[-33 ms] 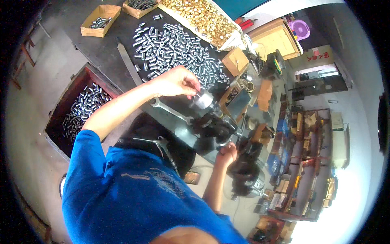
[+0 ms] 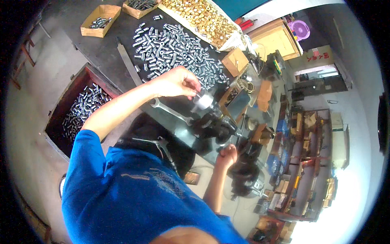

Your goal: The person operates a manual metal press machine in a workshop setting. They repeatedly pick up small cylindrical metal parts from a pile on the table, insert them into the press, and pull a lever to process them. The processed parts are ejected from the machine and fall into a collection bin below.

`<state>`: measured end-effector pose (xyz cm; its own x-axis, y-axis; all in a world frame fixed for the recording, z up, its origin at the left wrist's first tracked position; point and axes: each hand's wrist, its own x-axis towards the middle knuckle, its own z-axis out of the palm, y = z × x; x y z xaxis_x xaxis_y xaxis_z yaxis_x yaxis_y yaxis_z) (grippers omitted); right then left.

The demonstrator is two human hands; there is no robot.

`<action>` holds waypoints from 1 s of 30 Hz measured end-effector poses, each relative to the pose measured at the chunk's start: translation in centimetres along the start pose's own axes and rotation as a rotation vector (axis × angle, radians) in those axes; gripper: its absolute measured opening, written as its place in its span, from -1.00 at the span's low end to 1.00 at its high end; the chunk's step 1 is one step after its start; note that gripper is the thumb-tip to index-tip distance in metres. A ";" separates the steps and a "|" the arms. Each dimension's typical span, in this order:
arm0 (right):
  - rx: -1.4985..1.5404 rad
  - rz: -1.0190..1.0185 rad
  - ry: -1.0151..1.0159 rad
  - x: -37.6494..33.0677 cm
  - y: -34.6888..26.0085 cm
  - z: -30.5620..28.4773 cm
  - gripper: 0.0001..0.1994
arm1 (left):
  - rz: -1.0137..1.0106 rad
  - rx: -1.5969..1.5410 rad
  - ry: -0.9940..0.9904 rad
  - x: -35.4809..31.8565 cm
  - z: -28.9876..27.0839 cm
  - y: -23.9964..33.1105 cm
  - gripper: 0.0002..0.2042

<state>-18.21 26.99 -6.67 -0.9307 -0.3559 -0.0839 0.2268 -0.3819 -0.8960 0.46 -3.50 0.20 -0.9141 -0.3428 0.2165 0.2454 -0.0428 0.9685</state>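
My left hand (image 2: 181,83) is closed in a pinch at the face of a round silver chuck (image 2: 204,101). What sits between its fingertips is too small and too hidden to name. The chuck belongs to a dark bench machine (image 2: 219,128), whose outline is smeared. On its near side my right hand (image 2: 227,155) is closed like a fist, close to a pale metal part; what it grips is hidden. A broad pile of short silver metal sleeves (image 2: 170,49) lies on the dark bench (image 2: 97,51) beyond my left hand.
Left of the bench stands a deep metal bin (image 2: 55,118) of similar sleeves. An open-end wrench (image 2: 172,110) and a long flat file (image 2: 128,61) lie near my left forearm. Brass-coloured parts (image 2: 199,18) are heaped behind. Cardboard boxes (image 2: 235,62) and shelving (image 2: 313,162) stand to the right.
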 end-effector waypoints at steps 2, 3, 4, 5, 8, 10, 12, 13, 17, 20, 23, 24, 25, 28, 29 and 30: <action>-0.014 0.040 -0.074 -0.8 -1.8 0.3 -0.88 | 0.004 0.018 -0.006 -0.1 0.0 0.3 -0.86; -0.029 0.032 -0.057 -1.1 -2.8 1.0 -0.88 | 0.010 0.065 -0.039 -0.1 -0.3 0.1 -0.85; -0.042 0.019 -0.037 -1.4 -3.9 1.8 -0.88 | 0.002 0.032 -0.043 0.0 -0.4 0.2 -0.85; -0.047 -0.043 -0.205 -1.3 -4.7 2.0 -0.86 | -0.009 0.000 -0.046 0.0 -0.5 0.4 -0.85; -0.045 -0.070 -0.146 0.6 -7.0 4.2 -0.85 | -0.006 -0.134 0.072 -0.1 -1.1 0.0 -0.87; -0.013 -0.085 -0.187 4.0 -7.0 4.1 -0.85 | -0.001 -0.058 0.151 -0.3 -0.9 -0.2 -0.85; 0.045 -0.075 -0.072 5.3 -7.1 6.6 -0.85 | -0.081 0.015 0.095 -0.8 -0.4 -0.2 -0.80; 0.002 -0.104 -0.056 6.5 -6.5 6.8 -0.86 | -0.105 0.116 0.080 -0.9 -0.1 -0.2 -0.76; -0.144 -0.105 0.053 9.9 -3.3 6.3 -0.88 | -0.122 0.064 0.085 -0.7 0.6 -0.2 -0.82; -0.223 -0.115 0.108 9.3 0.0 4.6 -0.87 | -0.109 0.022 0.085 -0.6 0.7 -0.1 -0.88; -0.014 0.034 0.141 6.9 2.3 2.3 -0.86 | -0.104 0.021 0.067 -0.5 0.7 0.3 -0.89; 0.006 0.082 0.146 5.8 2.5 1.5 -0.86 | -0.102 0.034 0.054 -0.4 0.6 0.2 -0.88; -0.052 0.128 0.138 4.3 1.9 0.4 -0.86 | -0.098 0.044 0.046 -0.4 0.5 0.1 -0.88; 0.022 0.130 -0.114 0.4 -1.2 0.0 -0.86 | -0.038 0.040 0.050 -0.7 0.3 -0.1 -0.88; 0.017 0.101 -0.151 -0.1 -2.3 0.2 -0.85 | -0.042 0.027 0.022 -0.6 0.2 -0.2 -0.87; 0.010 0.074 -0.189 -0.2 -3.5 0.4 -0.85 | -0.029 0.045 0.018 -0.5 0.2 -0.2 -0.86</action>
<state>-18.69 28.09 -3.35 -0.8414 -0.5365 -0.0652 0.2964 -0.3572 -0.8857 0.84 -3.15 -0.09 -0.9143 -0.3593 0.1868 0.2041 -0.0104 0.9789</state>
